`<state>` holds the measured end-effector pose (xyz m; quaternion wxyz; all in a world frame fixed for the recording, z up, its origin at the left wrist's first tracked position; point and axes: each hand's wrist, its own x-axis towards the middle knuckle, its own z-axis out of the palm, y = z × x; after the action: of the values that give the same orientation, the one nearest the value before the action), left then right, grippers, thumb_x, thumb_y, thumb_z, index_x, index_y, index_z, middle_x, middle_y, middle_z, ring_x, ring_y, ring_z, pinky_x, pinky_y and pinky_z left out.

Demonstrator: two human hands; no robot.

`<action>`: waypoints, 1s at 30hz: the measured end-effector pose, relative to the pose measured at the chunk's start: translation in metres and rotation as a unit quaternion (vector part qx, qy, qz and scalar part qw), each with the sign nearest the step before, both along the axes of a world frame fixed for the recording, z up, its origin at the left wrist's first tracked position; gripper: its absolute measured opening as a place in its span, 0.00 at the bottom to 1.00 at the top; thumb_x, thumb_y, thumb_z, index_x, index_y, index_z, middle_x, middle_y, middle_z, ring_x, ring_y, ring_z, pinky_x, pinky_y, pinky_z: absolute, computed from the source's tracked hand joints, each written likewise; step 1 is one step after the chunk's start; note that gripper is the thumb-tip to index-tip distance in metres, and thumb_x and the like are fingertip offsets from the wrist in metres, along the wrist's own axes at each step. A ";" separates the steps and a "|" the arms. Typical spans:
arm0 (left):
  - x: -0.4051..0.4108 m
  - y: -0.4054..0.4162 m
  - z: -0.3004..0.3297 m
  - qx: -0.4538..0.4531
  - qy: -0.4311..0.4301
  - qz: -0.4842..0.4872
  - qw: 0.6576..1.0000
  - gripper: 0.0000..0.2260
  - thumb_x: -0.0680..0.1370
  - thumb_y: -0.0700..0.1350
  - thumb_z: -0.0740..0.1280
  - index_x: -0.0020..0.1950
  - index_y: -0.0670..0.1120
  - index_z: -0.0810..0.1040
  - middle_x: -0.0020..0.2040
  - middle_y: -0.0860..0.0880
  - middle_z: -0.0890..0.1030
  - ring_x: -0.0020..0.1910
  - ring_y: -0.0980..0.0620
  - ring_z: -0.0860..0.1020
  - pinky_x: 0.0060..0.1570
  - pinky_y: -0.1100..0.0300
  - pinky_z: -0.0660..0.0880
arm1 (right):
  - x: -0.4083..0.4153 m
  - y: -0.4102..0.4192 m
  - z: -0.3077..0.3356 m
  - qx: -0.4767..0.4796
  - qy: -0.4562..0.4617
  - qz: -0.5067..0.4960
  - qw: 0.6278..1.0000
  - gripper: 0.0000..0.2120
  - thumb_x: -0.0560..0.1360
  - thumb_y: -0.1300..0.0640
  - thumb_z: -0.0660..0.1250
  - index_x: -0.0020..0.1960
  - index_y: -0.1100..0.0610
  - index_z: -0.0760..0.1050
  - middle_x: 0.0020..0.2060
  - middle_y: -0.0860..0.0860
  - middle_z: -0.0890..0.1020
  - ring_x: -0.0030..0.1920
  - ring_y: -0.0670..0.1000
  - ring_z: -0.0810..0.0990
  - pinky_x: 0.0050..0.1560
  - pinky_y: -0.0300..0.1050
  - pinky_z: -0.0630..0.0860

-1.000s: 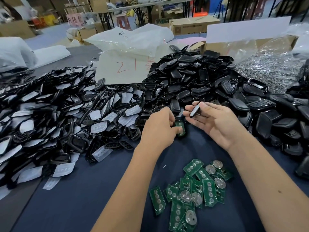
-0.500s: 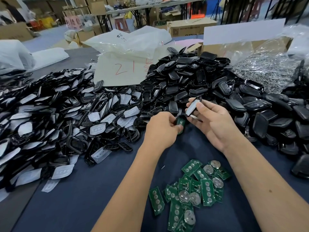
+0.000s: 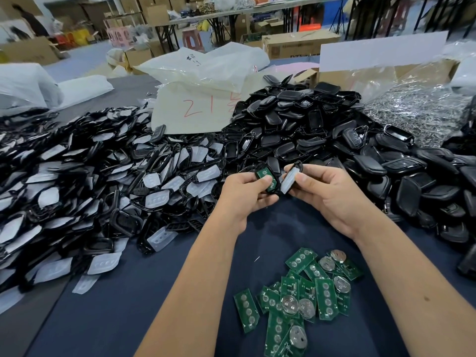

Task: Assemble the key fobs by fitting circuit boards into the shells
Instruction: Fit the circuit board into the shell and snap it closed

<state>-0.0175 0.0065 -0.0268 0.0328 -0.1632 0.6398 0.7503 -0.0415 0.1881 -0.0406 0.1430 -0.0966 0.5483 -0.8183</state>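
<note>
My left hand (image 3: pixel 243 195) grips a black shell half with a green circuit board (image 3: pixel 265 175) lying in it, thumb pressing on the board. My right hand (image 3: pixel 328 195) pinches the other shell half (image 3: pixel 289 179), black-rimmed with a white button pad, tilted on edge right beside the first. Both are held above the dark blue cloth (image 3: pixel 144 292). A loose heap of green circuit boards (image 3: pixel 298 297), some with round coin-cell holders, lies on the cloth between my forearms.
A wide pile of black frames with white pads (image 3: pixel 85 191) covers the left. A tall pile of black shell backs (image 3: pixel 322 140) sits behind and right of my hands. White plastic bags (image 3: pixel 206 70), a bag of metal parts (image 3: pixel 422 109) and cardboard boxes stand farther back.
Both hands have risen off the cloth and come together. The left hand turned its shell so the green board faces up, and the right hand brought the white-padded half next to it.
</note>
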 end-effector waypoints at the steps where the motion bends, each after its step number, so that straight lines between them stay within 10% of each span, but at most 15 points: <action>1: 0.000 0.000 -0.001 -0.002 0.000 -0.001 1.000 0.05 0.81 0.38 0.70 0.49 0.36 0.84 0.45 0.44 0.84 0.35 0.53 0.81 0.40 0.62 0.82 | 0.000 0.000 0.000 0.001 0.000 -0.003 1.000 0.16 0.73 0.59 0.71 0.59 0.63 0.83 0.55 0.59 0.86 0.55 0.52 0.86 0.54 0.41 0.82; 15: 0.001 0.002 -0.003 -0.050 0.034 -0.007 0.998 0.06 0.80 0.39 0.72 0.49 0.35 0.84 0.41 0.43 0.80 0.31 0.51 0.82 0.34 0.65 0.79 | 0.001 0.000 0.001 0.018 0.005 -0.016 1.000 0.17 0.73 0.58 0.71 0.59 0.65 0.83 0.54 0.61 0.86 0.54 0.54 0.85 0.56 0.44 0.83; 30: 0.006 0.017 -0.004 -0.322 0.227 -0.021 0.919 0.06 0.81 0.42 0.71 0.47 0.42 0.85 0.37 0.45 0.83 0.29 0.51 0.82 0.33 0.63 0.78 | 0.001 -0.008 -0.004 0.083 0.025 -0.106 0.991 0.04 0.77 0.61 0.75 0.51 0.61 0.86 0.44 0.55 0.88 0.47 0.50 0.86 0.50 0.43 0.83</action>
<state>-0.0111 0.0232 -0.0310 -0.1522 0.0237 0.8405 0.5195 -0.0402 0.1804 -0.0447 0.0495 -0.0467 0.6245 -0.7781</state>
